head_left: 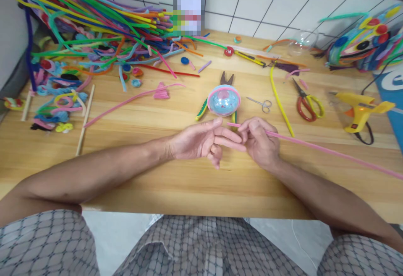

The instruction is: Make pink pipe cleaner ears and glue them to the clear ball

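Note:
My right hand (260, 141) pinches the near end of a long pink pipe cleaner (330, 151) that runs off to the right across the wooden table (189, 183). My left hand (201, 139) lies beside it with its fingers stretched toward the right hand, touching near the pipe cleaner's tip. Just beyond both hands sits a clear dome craft (223, 100) with a pink rim, a blue inside and green-yellow legs.
A heap of coloured pipe cleaners (94, 28) fills the back left. Small scissors (262, 104), red-handled scissors (307, 104), a yellow pipe cleaner (278, 100), a yellow glue gun (362, 110), a utility knife (250, 58) and a colourful pipe-cleaner figure (365, 41) lie to the right.

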Available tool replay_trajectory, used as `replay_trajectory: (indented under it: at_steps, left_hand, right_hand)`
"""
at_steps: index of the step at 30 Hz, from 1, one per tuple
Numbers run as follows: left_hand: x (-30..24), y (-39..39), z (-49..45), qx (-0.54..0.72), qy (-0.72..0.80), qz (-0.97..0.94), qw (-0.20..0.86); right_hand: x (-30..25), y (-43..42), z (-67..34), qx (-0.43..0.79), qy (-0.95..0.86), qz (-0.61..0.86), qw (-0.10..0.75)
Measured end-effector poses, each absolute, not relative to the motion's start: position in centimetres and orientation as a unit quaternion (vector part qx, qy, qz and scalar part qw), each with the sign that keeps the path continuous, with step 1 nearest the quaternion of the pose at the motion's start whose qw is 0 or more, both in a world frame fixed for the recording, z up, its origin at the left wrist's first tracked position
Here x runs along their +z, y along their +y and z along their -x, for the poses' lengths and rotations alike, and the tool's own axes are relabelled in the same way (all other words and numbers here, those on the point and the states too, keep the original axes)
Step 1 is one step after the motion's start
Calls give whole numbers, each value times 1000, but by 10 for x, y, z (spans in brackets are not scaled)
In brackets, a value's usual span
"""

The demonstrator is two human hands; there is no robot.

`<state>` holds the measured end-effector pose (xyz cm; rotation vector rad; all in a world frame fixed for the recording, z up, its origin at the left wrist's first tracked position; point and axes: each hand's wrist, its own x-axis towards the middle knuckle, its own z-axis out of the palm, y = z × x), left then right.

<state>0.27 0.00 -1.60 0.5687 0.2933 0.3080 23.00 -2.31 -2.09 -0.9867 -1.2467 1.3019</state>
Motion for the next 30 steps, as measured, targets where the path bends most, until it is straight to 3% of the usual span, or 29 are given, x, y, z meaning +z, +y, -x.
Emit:
replay_trajectory:
  at_steps: [14, 30]
  left_hand:
    - [-23, -1, -6, 155, 125, -261, 945]
    - [-17, -3, -10, 198, 186, -248, 930]
  right_hand:
    - [-15, -22, -232, 549, -516, 408, 516]
    - [-2, -17, -234, 639, -523, 363, 432]
